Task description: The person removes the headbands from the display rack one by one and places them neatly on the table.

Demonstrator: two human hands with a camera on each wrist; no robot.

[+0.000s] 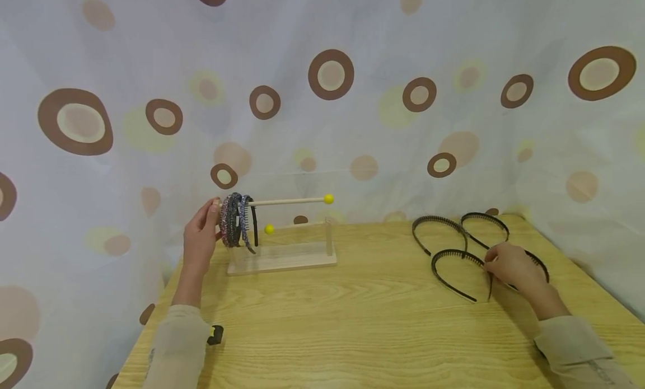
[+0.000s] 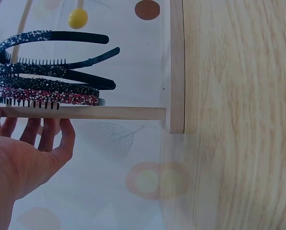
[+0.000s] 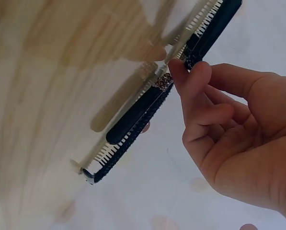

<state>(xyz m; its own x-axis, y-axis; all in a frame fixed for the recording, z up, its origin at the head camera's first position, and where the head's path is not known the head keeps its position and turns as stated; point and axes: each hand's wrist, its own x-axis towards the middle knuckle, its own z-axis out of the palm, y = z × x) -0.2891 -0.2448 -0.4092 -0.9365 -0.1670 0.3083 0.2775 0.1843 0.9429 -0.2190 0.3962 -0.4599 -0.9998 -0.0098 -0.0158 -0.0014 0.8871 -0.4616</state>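
My left hand (image 1: 199, 235) grips the top of the left upright of a wooden headband rack (image 1: 282, 260). In the left wrist view, the fingers of that hand (image 2: 32, 153) curl behind the post (image 2: 119, 113). Several glittery headbands (image 1: 233, 218) hang on the rod beside the hand, one with pink-red sparkle (image 2: 56, 96). On the table at right, my right hand (image 1: 514, 268) pinches a dark toothed headband (image 1: 456, 252) near one end, between thumb and forefinger. The other fingers of the right hand (image 3: 229, 120) are curled in.
More dark headbands lie around the right hand: one behind left (image 1: 438, 218), one at the back (image 1: 484, 215), one partly hidden by the hand (image 1: 539, 260). Yellow balls (image 1: 328, 199) cap the rack's rods. A patterned curtain (image 1: 373, 126) stands behind the wooden table (image 1: 353, 322).
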